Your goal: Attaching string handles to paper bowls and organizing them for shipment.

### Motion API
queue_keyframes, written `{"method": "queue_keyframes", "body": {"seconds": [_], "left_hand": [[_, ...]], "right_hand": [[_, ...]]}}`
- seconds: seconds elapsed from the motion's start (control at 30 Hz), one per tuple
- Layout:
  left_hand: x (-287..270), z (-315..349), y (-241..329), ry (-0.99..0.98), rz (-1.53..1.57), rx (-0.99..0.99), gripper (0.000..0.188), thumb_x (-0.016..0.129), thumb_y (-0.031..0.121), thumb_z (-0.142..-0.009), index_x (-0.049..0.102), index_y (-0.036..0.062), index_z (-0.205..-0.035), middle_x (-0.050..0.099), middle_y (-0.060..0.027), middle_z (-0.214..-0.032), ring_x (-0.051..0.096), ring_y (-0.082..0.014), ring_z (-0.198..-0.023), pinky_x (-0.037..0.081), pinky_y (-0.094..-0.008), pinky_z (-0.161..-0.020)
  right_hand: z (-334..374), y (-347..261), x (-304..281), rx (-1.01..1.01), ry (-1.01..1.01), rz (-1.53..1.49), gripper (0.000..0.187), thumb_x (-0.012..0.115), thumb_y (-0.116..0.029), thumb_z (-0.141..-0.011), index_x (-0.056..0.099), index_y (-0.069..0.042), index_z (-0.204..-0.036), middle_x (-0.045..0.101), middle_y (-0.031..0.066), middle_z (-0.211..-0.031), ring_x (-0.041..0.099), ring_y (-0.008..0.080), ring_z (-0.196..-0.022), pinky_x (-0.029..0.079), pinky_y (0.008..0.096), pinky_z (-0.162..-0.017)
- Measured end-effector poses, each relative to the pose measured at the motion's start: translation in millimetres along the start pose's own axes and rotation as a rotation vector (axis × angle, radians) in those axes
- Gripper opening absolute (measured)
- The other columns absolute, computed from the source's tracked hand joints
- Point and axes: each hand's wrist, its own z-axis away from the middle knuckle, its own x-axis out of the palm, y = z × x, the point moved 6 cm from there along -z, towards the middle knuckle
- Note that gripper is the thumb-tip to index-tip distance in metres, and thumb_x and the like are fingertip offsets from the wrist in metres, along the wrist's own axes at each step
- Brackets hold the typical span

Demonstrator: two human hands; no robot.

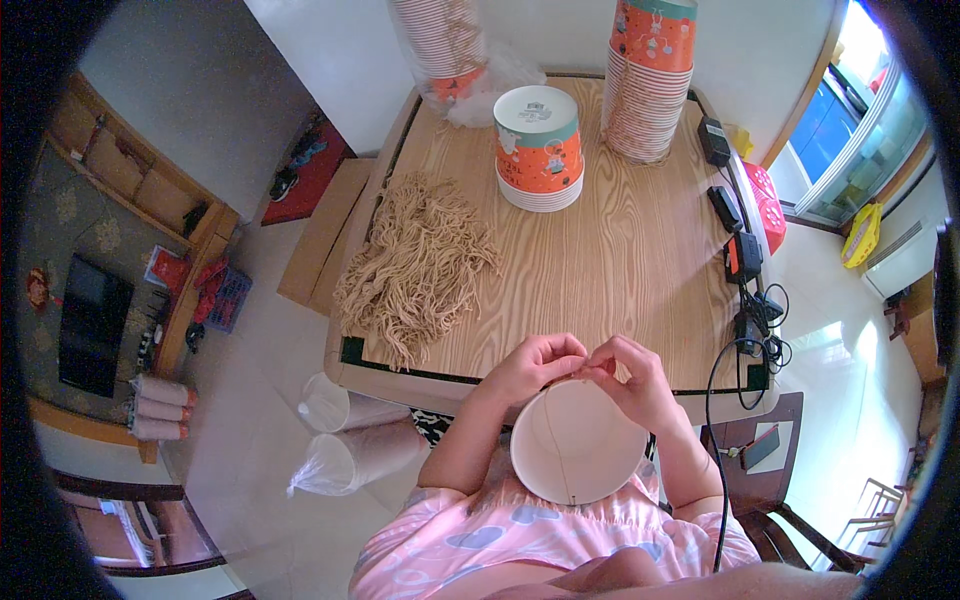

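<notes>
A white-lined paper bucket (590, 450) rests in my lap, its round mouth facing up. A thin tan cord (556, 440) crosses its mouth from the near rim to the far rim. At the far rim my left hand (540, 368) and my right hand (636, 378) meet, both closed in a pinch around the cord's end. My fingers hide the exact spot where cord and rim join. On the table, a loose heap of tan cords (420, 265) lies at the left. Beyond my hands stands an upside-down stack of orange and green paper buckets (541, 150).
Taller bucket stacks stand at the table's back right (648, 90) and back left, the latter in a clear plastic bag (500, 85). Black adapters (742, 257) and tangled cables line the right edge. Bagged bucket stacks (365, 458) lie on the floor at left. A dark chair (755, 450) stands at right.
</notes>
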Motion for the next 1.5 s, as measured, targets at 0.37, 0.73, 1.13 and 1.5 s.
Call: {"method": "queue_keyframes", "body": {"seconds": [0.37,0.73,1.13,1.5], "left_hand": [[-3,0,-3,0.025,0.086,-0.005,0.01,0.054,0.013,-0.09,0.054,0.0039,-0.094,0.055,0.0019,-0.079,0.052,-0.0047,-0.072,0.043,-0.0187,-0.063],[-4,-1,-5,0.045,0.087,0.001,0.01,0.054,0.014,-0.089,0.054,0.0046,-0.094,0.056,0.003,-0.079,0.049,-0.0019,-0.065,0.038,-0.0157,-0.055],[-7,-2,-4,0.055,0.169,0.021,0.008,0.051,0.012,-0.091,0.052,0.005,-0.094,0.055,0.0015,-0.078,0.043,-0.0017,-0.059,0.033,-0.0156,-0.05],[-10,-3,-7,0.095,0.158,0.016,0.009,0.052,0.014,-0.091,0.051,0.006,-0.095,0.056,0.0007,-0.077,0.043,-0.0021,-0.057,0.033,-0.0162,-0.048]], "right_hand": [[1,2,3,0.11,-0.039,0.018,0.014,0.066,-0.007,-0.076,0.056,-0.001,-0.084,0.059,0.0076,-0.077,0.055,0.0173,-0.068,0.045,0.0283,-0.063],[0,3,5,0.106,-0.068,0.062,0.014,0.066,-0.013,-0.078,0.056,-0.002,-0.08,0.057,0.0097,-0.072,0.057,0.0237,-0.065,0.046,0.0341,-0.059],[0,6,5,0.122,-0.074,0.039,0.01,0.063,-0.008,-0.079,0.056,-0.001,-0.082,0.059,0.0082,-0.074,0.057,0.0178,-0.067,0.046,0.0291,-0.06],[0,11,6,0.144,-0.076,0.021,0.012,0.064,-0.011,-0.079,0.057,-0.002,-0.081,0.058,0.0102,-0.073,0.058,0.0234,-0.067,0.046,0.0327,-0.059]]}}
